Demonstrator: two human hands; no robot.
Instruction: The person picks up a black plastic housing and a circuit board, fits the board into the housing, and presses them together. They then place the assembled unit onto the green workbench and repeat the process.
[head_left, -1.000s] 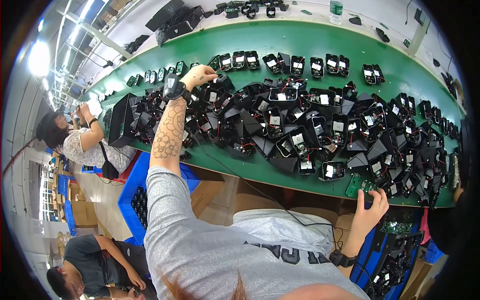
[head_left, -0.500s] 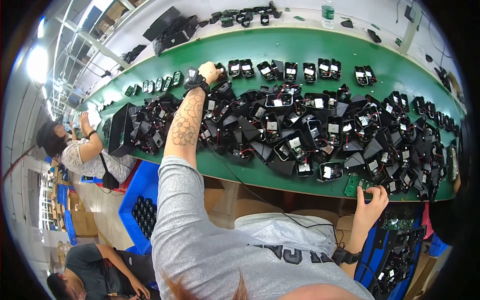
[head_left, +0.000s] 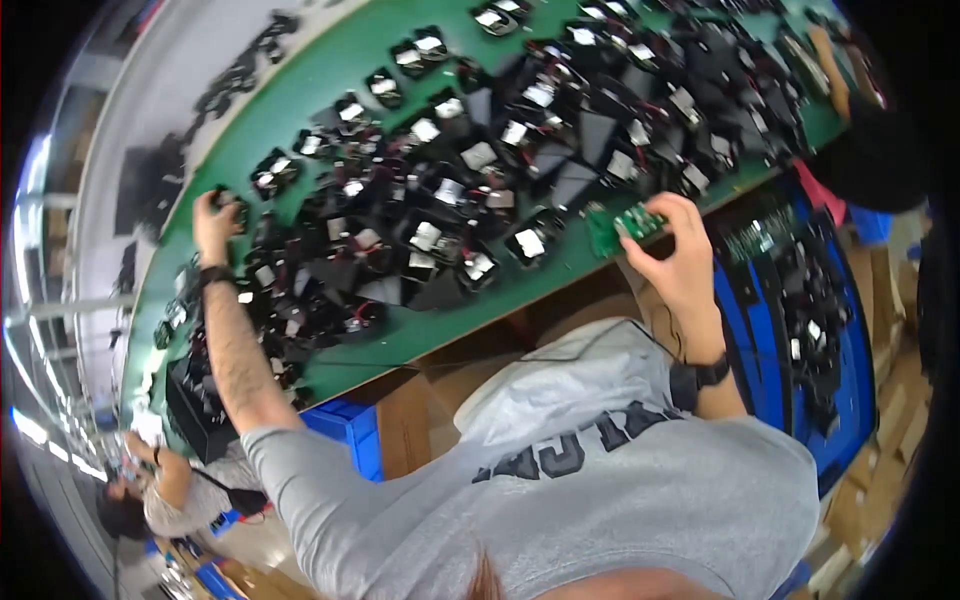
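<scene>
My left hand [head_left: 210,232] reaches to the far left of the bench, its fingers closed around a small black plastic housing [head_left: 236,208]. Close to the bench's near edge, my right hand [head_left: 684,245] pinches a small green circuit board [head_left: 640,220] between thumb and fingers. A second green board [head_left: 601,232] lies on the bench just left of it. Between my hands spreads a large heap of open black housings [head_left: 425,236] with pale blocks and red wires inside. Several more housings [head_left: 275,172] stand in a loose row behind the heap.
The green bench [head_left: 440,335] curves across the view. At the left stand a black box [head_left: 190,410] and a seated co-worker [head_left: 175,490]. On the right, a blue bin [head_left: 850,440] holds black parts beside another person's arm [head_left: 830,75]. A blue crate [head_left: 345,425] sits below the bench.
The whole view has turned and shifted. My right hand has lifted the circuit board slightly, while my left hand stays at a housing in the back row.
</scene>
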